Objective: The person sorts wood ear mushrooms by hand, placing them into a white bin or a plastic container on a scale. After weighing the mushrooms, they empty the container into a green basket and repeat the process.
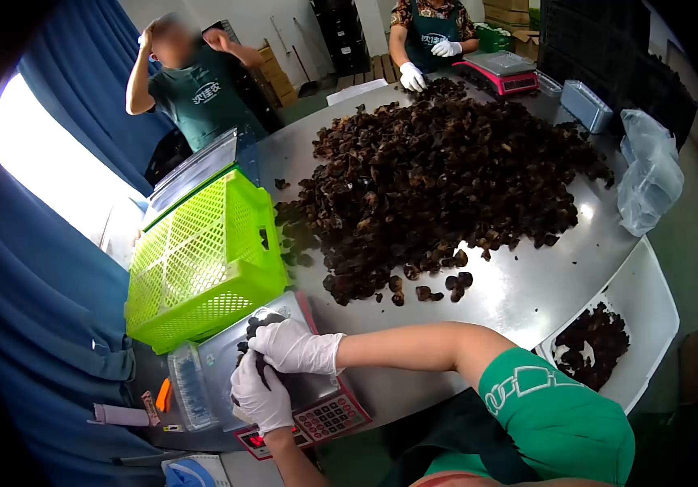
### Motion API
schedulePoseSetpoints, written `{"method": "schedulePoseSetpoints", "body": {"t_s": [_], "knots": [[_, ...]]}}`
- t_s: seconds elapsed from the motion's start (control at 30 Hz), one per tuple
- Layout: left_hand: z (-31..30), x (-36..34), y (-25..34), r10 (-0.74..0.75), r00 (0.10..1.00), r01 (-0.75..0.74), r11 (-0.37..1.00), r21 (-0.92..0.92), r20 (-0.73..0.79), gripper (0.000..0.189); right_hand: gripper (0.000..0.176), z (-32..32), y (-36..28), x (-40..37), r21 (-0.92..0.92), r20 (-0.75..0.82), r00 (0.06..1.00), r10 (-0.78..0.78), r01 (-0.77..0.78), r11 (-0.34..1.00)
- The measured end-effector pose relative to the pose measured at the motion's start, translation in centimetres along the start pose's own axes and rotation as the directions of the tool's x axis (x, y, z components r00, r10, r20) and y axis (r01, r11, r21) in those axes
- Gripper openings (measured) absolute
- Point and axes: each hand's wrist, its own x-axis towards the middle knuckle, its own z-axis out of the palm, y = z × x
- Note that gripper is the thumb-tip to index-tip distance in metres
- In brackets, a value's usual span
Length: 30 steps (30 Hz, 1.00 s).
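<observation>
Both hands wear white gloves and meet over a weighing scale at the near left edge of the worktop. The left hand (261, 398) is cupped, its fingers curled around a handful of dark dried pieces (258, 370). The right hand (296, 349) reaches across from the green sleeve and closes over the top of the same handful. More dark pieces show just beyond its fingertips. Whether the handful rests on the scale pan or is held just above it cannot be told.

The weighing scale (329, 418) has a steel pan and a red base with a keypad facing the person. A clear plastic container (189, 390) lies just beside it on the left, with a lime-green mesh basket (203, 260) behind that. A large pile of dried pieces (446, 178) covers the middle of the steel worktop (519, 292). On the right, a white tray (649, 300) holds a smaller heap, and clear plastic bags (649, 178) lie further back. Across the worktop, a co-worker's gloved hand (411, 77) touches the pile near a second scale (499, 69), and another person (199, 93) stands at the left by the blue curtain (49, 325).
</observation>
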Motion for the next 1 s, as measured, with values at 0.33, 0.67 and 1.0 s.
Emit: {"method": "schedulePoseSetpoints", "body": {"t_s": [0.33, 0.67, 1.0], "knots": [[-6.0, -3.4, -3.0, -0.149, 0.945, 0.157, 0.988, 0.004, -0.291, 0.041, 0.023, -6.2, 3.6, -1.6, 0.12, -0.1, 0.994, 0.043, -0.031, 0.992], [-12.2, -10.1, -9.1, -0.683, 0.664, 0.537, 0.718, -0.443, -0.304, 0.027, 0.024, -6.0, 12.4, -2.1, 0.388, 0.099, 0.954, 0.282, -0.298, 0.872], [-2.8, -8.7, -5.6, -0.778, 0.596, 0.698, 0.378, -0.609, 0.2, 0.045, 0.017, -4.0, 7.8, -2.4, 0.448, 0.322, 0.855, 0.405, -0.515, 0.731]]}}
